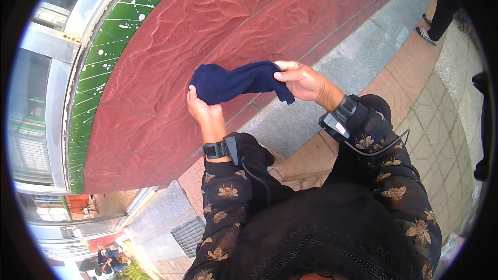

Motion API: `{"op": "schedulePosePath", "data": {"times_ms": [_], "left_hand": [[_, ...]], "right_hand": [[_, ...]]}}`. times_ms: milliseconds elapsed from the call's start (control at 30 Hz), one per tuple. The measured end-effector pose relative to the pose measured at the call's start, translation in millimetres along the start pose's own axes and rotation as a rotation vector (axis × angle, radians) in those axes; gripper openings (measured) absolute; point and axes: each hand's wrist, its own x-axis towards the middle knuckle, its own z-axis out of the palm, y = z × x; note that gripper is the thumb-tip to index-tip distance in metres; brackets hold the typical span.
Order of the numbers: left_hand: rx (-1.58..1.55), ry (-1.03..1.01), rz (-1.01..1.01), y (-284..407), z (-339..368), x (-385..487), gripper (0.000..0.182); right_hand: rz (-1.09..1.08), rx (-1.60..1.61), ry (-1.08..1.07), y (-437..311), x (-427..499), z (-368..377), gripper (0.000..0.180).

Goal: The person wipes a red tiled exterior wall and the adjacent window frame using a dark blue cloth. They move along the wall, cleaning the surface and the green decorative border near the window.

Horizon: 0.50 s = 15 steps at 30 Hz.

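Observation:
A dark navy piece of soft cloth (233, 83), perhaps a sock, is stretched between my two hands before the red wall. My left hand (204, 107) holds its wider, rounded end, with the thumb at the edge and the other fingers hidden behind or inside the fabric. At the other end, my right hand (301, 79) pinches the cloth between thumb and fingers, and a narrow end droops below them. Each wrist bears a black strap with a small device and a cable.
A red textured stone wall (167, 58) with a green tiled edge (95, 70) stands ahead, beside windows at the left. Paving (435, 124) stretches to the right. A person's legs (441, 15) show at upper right; people (111, 260) are far off at lower left, near a floor grate (188, 235).

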Motion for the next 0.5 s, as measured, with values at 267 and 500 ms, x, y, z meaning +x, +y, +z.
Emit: {"op": "schedulePosePath", "data": {"times_ms": [267, 500], "left_hand": [[-0.059, -0.325, -0.12, 41.4, 40.1, -97.0, 0.034], [0.001, -0.763, 0.128, 77.1, 68.3, -208.0, 0.03]], "right_hand": [[-0.438, -0.511, -0.325, -20.3, -53.5, 117.3, 0.024], [-0.733, 0.019, -0.817, 15.5, -36.0, 178.0, 0.02]]}}
